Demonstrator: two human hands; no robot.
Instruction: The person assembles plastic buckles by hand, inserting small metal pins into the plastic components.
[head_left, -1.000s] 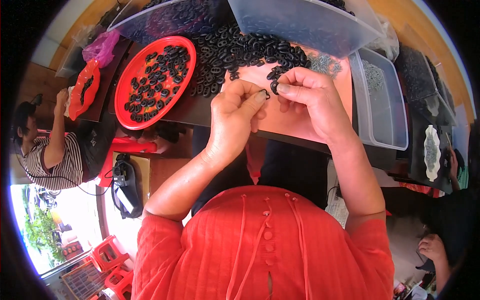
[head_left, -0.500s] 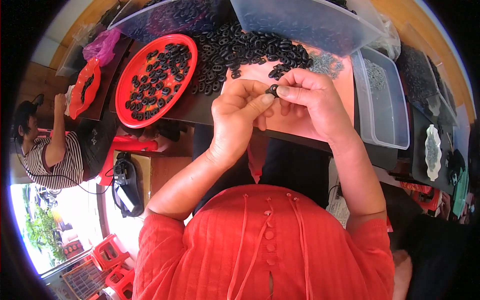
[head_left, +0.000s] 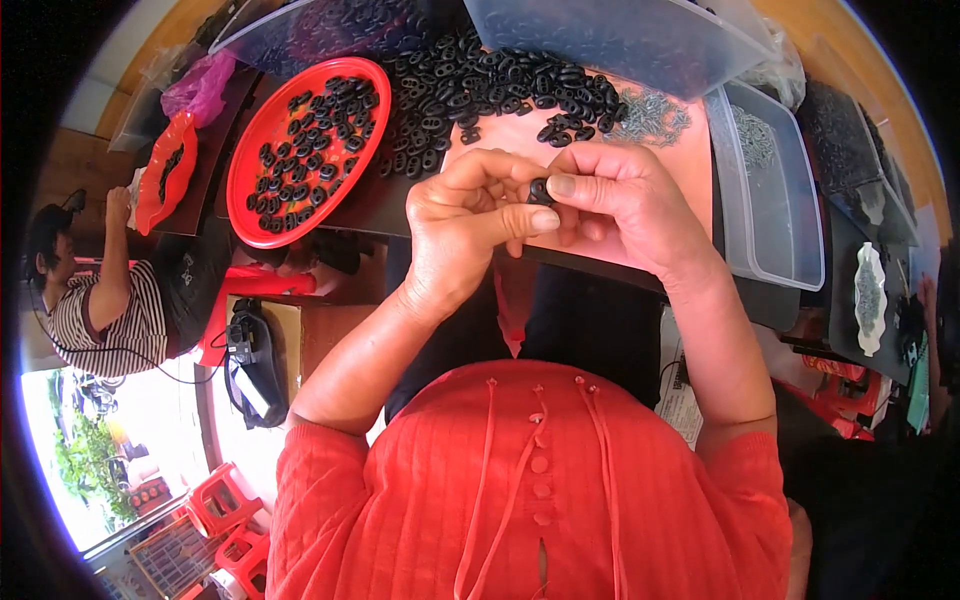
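Pink sheet [head_left: 685, 172] behind, right hand [head_left: 632, 205] pinches black piece [head_left: 539, 188], left hand [head_left: 458, 222] curled alongside

Tray [head_left: 268, 238] left, heaped pieces [head_left: 440, 100] beside it, metal bits [head_left: 650, 118] on sheet [head_left: 692, 165], bin [head_left: 790, 245] right

Bright opening [head_left: 150, 425] lower left, daylight; red stools [head_left: 203, 512] near it; dark table [head_left: 375, 212] ahead.

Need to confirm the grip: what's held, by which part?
A small black piece, held at its right edge by the right hand; the left hand has its thumb by the lower end.
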